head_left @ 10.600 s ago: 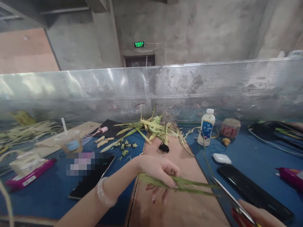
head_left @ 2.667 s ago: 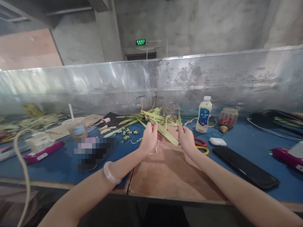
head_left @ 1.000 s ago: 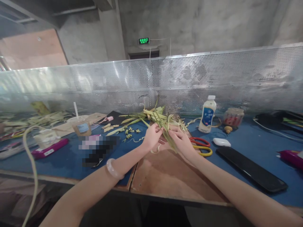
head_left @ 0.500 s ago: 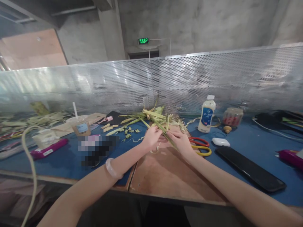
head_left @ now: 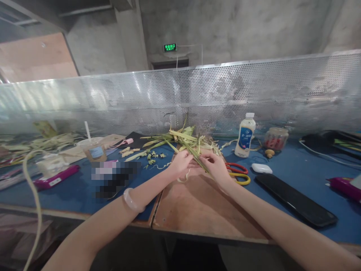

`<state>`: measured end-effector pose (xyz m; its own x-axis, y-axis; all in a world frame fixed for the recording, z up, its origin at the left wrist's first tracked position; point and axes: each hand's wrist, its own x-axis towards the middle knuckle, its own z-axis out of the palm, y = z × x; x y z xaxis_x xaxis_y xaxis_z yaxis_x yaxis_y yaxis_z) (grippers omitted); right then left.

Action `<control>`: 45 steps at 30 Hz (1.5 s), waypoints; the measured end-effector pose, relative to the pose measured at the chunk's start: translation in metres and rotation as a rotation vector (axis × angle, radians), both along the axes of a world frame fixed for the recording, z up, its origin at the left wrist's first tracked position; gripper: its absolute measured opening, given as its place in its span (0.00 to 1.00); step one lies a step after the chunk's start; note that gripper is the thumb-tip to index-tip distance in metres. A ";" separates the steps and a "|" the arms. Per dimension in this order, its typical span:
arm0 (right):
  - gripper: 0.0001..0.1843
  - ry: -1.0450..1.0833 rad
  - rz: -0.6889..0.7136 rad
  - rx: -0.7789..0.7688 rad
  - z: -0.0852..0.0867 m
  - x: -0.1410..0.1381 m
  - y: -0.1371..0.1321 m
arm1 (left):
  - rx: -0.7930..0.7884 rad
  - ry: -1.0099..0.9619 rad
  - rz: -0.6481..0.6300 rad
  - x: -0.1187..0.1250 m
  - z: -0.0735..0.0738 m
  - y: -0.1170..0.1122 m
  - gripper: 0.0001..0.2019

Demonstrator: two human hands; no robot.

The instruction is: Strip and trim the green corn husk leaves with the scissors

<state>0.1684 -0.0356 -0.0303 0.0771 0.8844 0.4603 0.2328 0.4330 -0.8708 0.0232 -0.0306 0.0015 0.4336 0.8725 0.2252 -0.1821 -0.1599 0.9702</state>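
My left hand (head_left: 182, 164) and my right hand (head_left: 213, 166) are close together over the wooden board (head_left: 194, 210). Both have their fingers closed on a long green leaf strip (head_left: 199, 161) that slants between them. Just behind the hands lies a heap of green and pale leaf strips (head_left: 183, 135). A thin pale curl of strip (head_left: 184, 177) hangs or lies below my left hand. Beside my right hand are the red handle (head_left: 237, 168) and the yellow handle (head_left: 241, 178) of scissors, their blades hidden.
Small knotted green pieces (head_left: 152, 156) lie left of the heap. A white-capped bottle (head_left: 246, 137), a jar (head_left: 276, 139), a white earphone case (head_left: 262, 168) and a black phone (head_left: 296, 199) stand or lie at right. At left is a cup with a straw (head_left: 96, 151). A perforated metal screen (head_left: 126, 98) runs behind.
The view has shifted very slightly. My right hand has turned a little, its fingers shifting on the leaf strip; my left hand stays in nearly the same grip.
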 end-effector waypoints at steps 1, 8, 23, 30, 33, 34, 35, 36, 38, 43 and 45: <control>0.15 -0.002 0.005 -0.002 0.001 0.000 -0.001 | 0.015 0.006 -0.020 0.000 0.000 0.001 0.10; 0.13 0.083 -0.172 0.156 0.007 0.008 -0.002 | 0.056 0.078 0.114 -0.007 0.001 0.012 0.12; 0.14 -0.594 0.027 0.194 0.005 0.009 -0.002 | 0.170 0.154 0.186 -0.012 -0.004 0.019 0.14; 0.12 -0.464 -0.046 0.211 0.002 0.000 -0.008 | 0.369 0.141 0.287 -0.009 -0.008 0.015 0.41; 0.13 -0.405 -0.052 0.177 0.005 -0.002 -0.010 | 0.376 0.140 0.243 -0.008 -0.007 0.012 0.40; 0.14 -0.375 -0.041 0.145 0.006 -0.002 -0.011 | 0.357 0.127 0.220 -0.008 -0.005 0.011 0.39; 0.14 -0.340 -0.019 0.103 0.008 -0.001 -0.011 | 0.337 0.116 0.199 -0.008 -0.004 0.010 0.36; 0.15 -0.304 0.014 0.057 0.010 0.001 -0.012 | 0.322 0.113 0.184 -0.008 -0.003 0.010 0.33; 0.15 -0.243 0.084 -0.021 0.012 0.003 -0.012 | 0.310 0.143 0.159 -0.009 -0.001 0.009 0.24; 0.16 -0.250 0.112 -0.043 0.012 0.004 -0.013 | 0.303 0.319 0.173 -0.009 0.002 0.005 0.09; 0.16 -0.289 0.095 0.004 0.011 0.003 -0.014 | 0.261 0.326 0.200 -0.008 0.002 0.002 0.06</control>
<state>0.1711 -0.0494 -0.0195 -0.1407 0.8794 0.4548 0.4293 0.4681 -0.7724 0.0154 -0.0287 0.0037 0.3470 0.8786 0.3281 0.1847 -0.4070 0.8946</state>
